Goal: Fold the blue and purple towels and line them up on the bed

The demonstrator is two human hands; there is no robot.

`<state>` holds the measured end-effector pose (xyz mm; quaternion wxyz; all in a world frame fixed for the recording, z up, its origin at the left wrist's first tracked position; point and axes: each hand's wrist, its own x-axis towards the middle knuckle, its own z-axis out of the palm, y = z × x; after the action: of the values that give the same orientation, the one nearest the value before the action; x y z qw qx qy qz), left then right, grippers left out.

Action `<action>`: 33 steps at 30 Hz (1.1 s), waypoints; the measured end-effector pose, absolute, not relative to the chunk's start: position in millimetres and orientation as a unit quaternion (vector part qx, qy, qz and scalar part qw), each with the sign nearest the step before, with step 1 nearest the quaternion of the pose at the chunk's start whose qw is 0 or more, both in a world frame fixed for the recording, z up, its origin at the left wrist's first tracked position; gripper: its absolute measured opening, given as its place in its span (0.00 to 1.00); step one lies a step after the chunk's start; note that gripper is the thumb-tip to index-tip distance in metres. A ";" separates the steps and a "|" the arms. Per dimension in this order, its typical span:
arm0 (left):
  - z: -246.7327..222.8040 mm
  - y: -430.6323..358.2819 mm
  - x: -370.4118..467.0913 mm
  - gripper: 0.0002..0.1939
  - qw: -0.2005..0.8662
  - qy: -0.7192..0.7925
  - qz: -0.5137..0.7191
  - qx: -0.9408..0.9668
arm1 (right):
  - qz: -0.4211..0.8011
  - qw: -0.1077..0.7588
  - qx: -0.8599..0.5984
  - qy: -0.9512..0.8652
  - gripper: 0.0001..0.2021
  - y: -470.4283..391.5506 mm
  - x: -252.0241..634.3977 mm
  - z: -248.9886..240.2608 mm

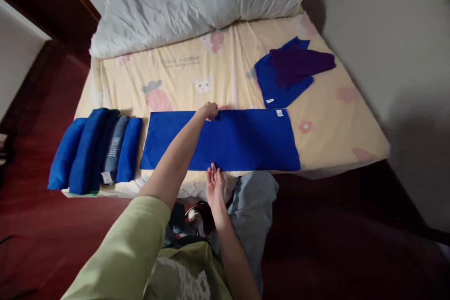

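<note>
A blue towel (253, 143) lies as a long flat rectangle along the bed's near edge, a white tag at its far right corner. My left hand (211, 111) reaches across it, fingers pinched on its far edge near the middle. At the near edge my right hand (215, 185) is palm up with fingers spread, its fingertips touching or just beside the cloth. Left of the towel several rolled or folded towels stand in a row, among them a grey one (116, 145) and a bright blue one (130, 150).
A purple cloth (298, 65) rests on a crumpled blue cloth (269, 86) at the back right of the patterned bed sheet (337, 136). A bulky grey quilt (197, 0) covers the bed's far side. A wall stands on the right.
</note>
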<state>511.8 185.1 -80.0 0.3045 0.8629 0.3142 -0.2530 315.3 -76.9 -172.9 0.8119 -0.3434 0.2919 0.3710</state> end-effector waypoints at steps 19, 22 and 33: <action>-87.6 198.5 527.9 0.16 0.366 0.351 -0.195 0.839 | 0.368 0.795 -0.380 0.295 0.16 -75.8 315.0 -166.1; -88.9 200.4 528.1 0.16 0.373 0.361 -0.178 0.836 | 0.367 0.800 -0.367 0.302 0.17 -75.7 314.5 -165.7; -99.2 200.9 525.6 0.13 0.356 0.369 -0.151 0.845 | 0.352 0.794 -0.386 0.311 0.17 -75.3 312.5 -168.2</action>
<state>525.6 200.9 -99.2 0.3558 0.8452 0.3693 -0.1509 312.5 -75.3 -168.2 0.7945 -0.3858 0.3105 0.3516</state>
